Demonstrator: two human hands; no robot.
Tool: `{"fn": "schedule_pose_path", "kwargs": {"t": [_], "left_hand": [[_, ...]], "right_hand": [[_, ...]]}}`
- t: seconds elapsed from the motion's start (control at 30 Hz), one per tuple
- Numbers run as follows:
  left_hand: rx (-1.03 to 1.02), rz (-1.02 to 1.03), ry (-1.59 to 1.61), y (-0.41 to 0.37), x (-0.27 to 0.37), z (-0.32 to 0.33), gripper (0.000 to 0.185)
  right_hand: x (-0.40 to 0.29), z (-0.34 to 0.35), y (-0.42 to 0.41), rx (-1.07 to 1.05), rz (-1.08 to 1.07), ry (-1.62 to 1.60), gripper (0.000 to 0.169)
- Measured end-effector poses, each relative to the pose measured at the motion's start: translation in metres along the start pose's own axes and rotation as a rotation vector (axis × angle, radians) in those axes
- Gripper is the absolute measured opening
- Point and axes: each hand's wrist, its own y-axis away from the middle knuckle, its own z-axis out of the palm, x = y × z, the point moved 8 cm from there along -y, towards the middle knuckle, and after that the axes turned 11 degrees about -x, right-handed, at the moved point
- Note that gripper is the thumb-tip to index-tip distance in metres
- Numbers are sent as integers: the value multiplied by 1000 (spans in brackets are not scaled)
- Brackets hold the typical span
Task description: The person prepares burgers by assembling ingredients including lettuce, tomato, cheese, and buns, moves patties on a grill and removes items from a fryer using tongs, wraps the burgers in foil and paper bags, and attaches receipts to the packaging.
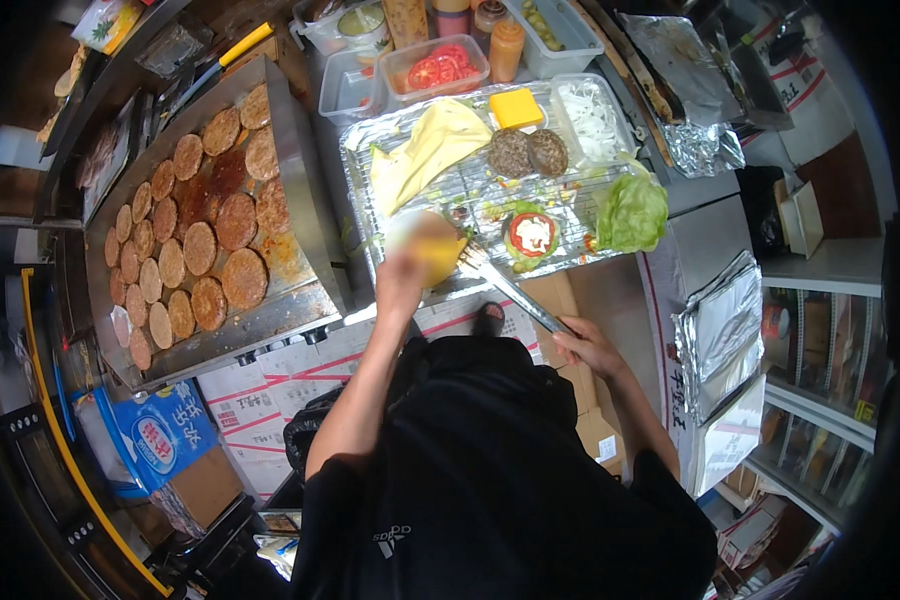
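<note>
My left hand (401,281) grips a blurred round burger stack (424,244) with a yellow cheese slice on its near side; its layers cannot be told apart. In my right hand (589,346) are long metal tongs (521,294), their tips close to the stack's right edge. Both are over a foil-lined tray with a wire rack (465,202). Right of the stack lies an open burger base (532,234) with lettuce, a tomato slice and a white topping. Two dark cooked patties (529,152) rest behind it, next to stacked orange cheese slices (516,109).
A griddle (292,262) at left bears many round patties (171,262). On the tray are lettuce leaves (631,214), a tub of shredded white onion (596,124) and a pale yellow sheet (435,150). Behind stand sliced tomatoes (442,69) and an orange sauce bottle (506,51). Foil sheets (720,337) are at right.
</note>
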Motion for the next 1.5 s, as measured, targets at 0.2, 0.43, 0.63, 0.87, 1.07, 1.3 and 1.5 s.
{"fn": "schedule_pose_path", "kwargs": {"t": [0.2,0.43,0.63,0.87,1.07,1.3,1.5], "left_hand": [[44,157,-475,-30,21,7,29],[184,280,-554,-28,37,12,23],[102,288,-344,11,34,8,22],[-81,-12,-200,107,-59,-48,16],[275,-319,-155,175,-311,-112,20],[421,-921,530,279,-493,-87,20],[357,-896,821,305,-556,-65,15]], "right_hand": [[-4,-6,26,104,-44,66,21],[-22,5,34,142,-64,138,24],[-56,13,24,361,-183,327,38],[-190,59,-38,375,-561,555,46],[-340,164,-109,303,-712,1075,45],[-406,291,-248,315,-755,1908,43],[-405,326,-319,378,-889,2247,55]]}}
